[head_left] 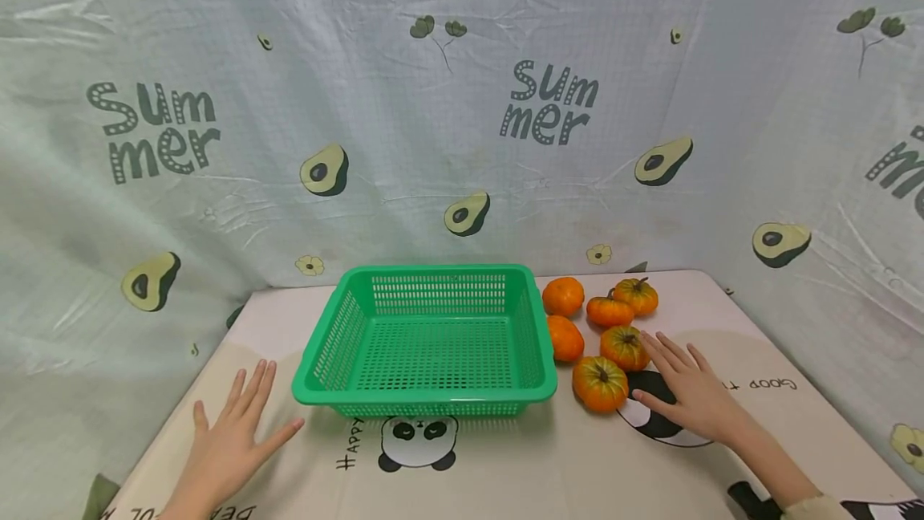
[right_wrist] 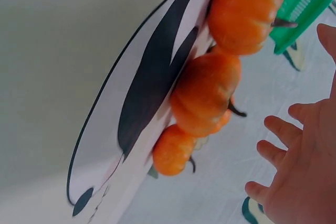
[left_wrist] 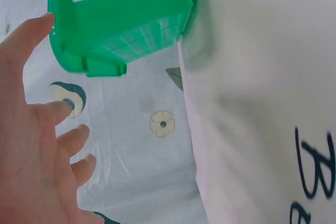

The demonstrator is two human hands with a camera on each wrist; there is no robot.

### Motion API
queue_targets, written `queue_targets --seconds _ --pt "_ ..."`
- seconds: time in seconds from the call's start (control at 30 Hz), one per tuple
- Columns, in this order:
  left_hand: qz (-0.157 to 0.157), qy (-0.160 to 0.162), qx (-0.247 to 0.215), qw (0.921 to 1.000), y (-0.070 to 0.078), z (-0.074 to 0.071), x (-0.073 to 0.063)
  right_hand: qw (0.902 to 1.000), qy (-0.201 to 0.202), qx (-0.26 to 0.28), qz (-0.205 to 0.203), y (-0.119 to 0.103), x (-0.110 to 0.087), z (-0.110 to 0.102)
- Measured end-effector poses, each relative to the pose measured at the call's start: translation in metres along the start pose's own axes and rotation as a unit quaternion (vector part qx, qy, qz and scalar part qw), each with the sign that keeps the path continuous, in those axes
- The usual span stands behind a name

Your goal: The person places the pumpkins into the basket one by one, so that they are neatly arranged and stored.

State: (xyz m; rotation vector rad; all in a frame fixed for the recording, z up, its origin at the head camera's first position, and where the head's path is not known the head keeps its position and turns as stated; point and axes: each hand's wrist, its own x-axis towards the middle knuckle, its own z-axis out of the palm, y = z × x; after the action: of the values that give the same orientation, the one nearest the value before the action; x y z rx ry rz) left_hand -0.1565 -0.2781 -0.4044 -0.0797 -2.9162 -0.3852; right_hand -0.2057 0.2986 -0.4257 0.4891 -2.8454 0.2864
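A green plastic basket (head_left: 426, 396) with slotted walls stands mid-table, with nothing inside it. Off its front left corner, my left hand (head_left: 229, 448) hovers with fingers spread and holds nothing; the left wrist view has the thumb near the basket's rim (left_wrist: 79, 64). Several small orange pumpkins cluster along the basket's right side. My right hand (head_left: 686, 392) is beside them, fingers spread and holding nothing. Its fingertips are nearest a greenish-orange pumpkin (head_left: 624, 348); another striped pumpkin (head_left: 601, 384) sits in front. In the right wrist view, a stemmed pumpkin (right_wrist: 205, 94) is apart from the fingers.
A pale printed cloth (head_left: 498, 472) with a panda drawing covers the table. Behind and at both sides hangs a light curtain (head_left: 390, 103) printed with avocados and lettering. Two smooth orange pumpkins (head_left: 563, 296) lie closest to the basket's right wall.
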Motion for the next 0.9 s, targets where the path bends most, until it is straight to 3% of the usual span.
queue_targets --seconds 0.23,0.43,0.7,0.9 --pt "0.017 0.022 0.000 0.9996 0.011 0.003 0.002 0.9988 0.014 0.015 -0.045 -0.018 0.003 0.002" --pt "0.029 0.022 -0.003 0.9993 0.022 0.002 0.009 0.9972 0.021 0.010 -0.071 -0.029 0.005 0.003" --pt "0.061 0.030 -0.018 0.9975 0.031 0.000 0.022 0.9978 0.009 0.005 -0.065 -0.043 0.014 0.007" --pt "0.068 0.019 -0.035 0.9969 0.034 -0.002 0.034 0.9974 0.013 -0.012 -0.070 -0.045 0.024 0.014"
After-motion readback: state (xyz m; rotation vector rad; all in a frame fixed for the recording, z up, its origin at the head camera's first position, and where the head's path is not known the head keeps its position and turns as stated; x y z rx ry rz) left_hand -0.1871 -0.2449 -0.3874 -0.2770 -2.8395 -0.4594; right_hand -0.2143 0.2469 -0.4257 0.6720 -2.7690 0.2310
